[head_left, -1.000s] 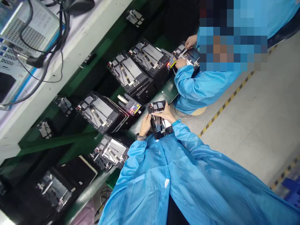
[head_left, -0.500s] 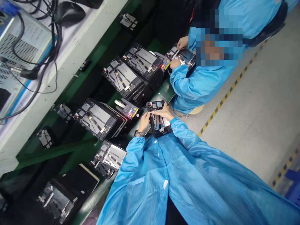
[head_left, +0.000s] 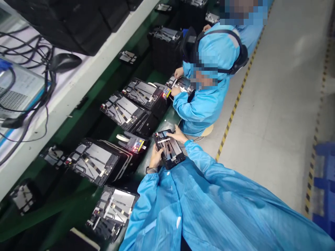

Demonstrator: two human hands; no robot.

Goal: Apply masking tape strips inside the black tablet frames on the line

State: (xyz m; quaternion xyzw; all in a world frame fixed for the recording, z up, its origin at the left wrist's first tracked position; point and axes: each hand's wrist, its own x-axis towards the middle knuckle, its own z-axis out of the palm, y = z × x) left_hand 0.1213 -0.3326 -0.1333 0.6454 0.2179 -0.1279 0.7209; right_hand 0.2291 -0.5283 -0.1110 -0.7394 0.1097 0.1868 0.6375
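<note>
An opened tablet (head_left: 171,153), its inner parts and dark ribbon cables facing up, is held at a tilt in front of my blue coat. My left hand (head_left: 156,157) grips its left edge, thumb on the face. My right hand (head_left: 179,135) is closed on the upper right edge, with one digit stretched over the inner face; the other fingers are partly hidden. Close to that digit, a narrow white strip (head_left: 164,140) crosses the tablet's upper part.
Stacks of opened tablets (head_left: 91,160) and a tape dispenser (head_left: 133,142) with lit buttons line the green bench (head_left: 146,158). A co-worker in blue (head_left: 201,104) handles another tablet at the right. Above is a white shelf (head_left: 86,69) with cables and a mouse.
My view has shifted, so the bench and co-worker appear lower and further left. My right hand has drawn back from the tablet's left edge toward its upper right, uncovering the white strip.
</note>
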